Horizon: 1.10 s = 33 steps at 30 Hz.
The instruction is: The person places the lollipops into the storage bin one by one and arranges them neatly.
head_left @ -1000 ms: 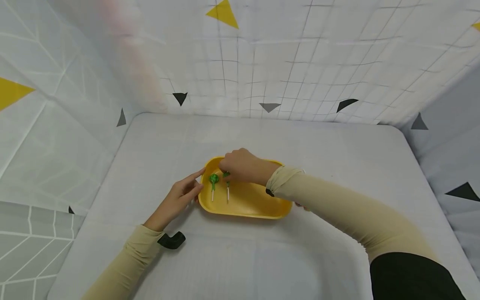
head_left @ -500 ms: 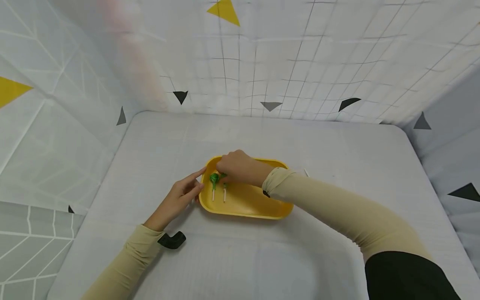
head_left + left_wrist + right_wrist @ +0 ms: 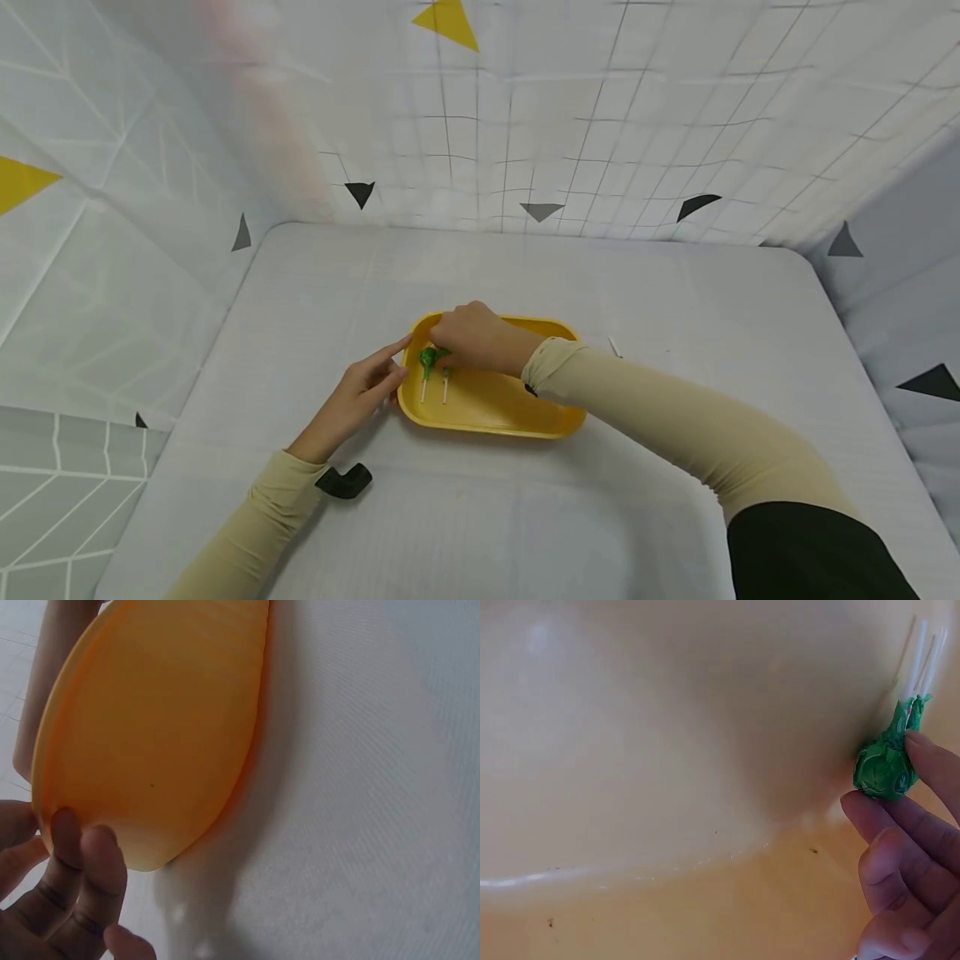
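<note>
Right hand (image 3: 468, 337) is pinching a green lollipop (image 3: 885, 766) inside the yellow tray (image 3: 495, 412), beside another lollipop (image 3: 427, 358). Left hand (image 3: 360, 392), fingers relaxed, is touching the tray's end. A white stick (image 3: 612, 346) is lying on the counter (image 3: 675, 300).

Left wrist cam gave me the yellow tray (image 3: 150, 727) from the outside, filling the upper left of the view, its rounded end pointing down toward the left hand (image 3: 52, 900). Fingertips (image 3: 66, 825) rested against the tray's rim at that end; the fingers looked fairly straight, not wrapped round it. The tray sat on the white textured table (image 3: 375, 787), throwing a soft shadow along its right side.
</note>
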### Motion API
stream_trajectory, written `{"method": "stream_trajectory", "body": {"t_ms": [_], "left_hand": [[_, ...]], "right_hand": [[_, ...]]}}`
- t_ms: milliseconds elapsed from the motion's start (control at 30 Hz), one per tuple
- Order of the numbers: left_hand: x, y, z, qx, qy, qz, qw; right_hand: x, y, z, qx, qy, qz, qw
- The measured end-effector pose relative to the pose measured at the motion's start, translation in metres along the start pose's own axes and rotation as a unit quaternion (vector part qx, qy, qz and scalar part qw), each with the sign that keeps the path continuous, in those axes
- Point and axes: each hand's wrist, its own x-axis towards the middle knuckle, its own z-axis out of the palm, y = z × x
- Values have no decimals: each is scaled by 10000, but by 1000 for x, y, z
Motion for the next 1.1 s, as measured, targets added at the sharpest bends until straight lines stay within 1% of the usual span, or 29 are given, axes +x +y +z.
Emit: {"method": "stream_trajectory", "body": {"t_ms": [367,633,800,1100], "left_hand": [[0,0,0,-71,17,-3,10000],[0,1,0,-73,20,18,10000],[0,1,0,-77,22,16,10000],[0,2,1,-74,26,25,10000]], "right_hand": [[-3,0,-3,164,-27,18,9999],[-7,1,-9,242,-102,177,9995],[-8,2,-8,357,-107,119,9992],[-9,1,-5,432,30,37,9991]]}}
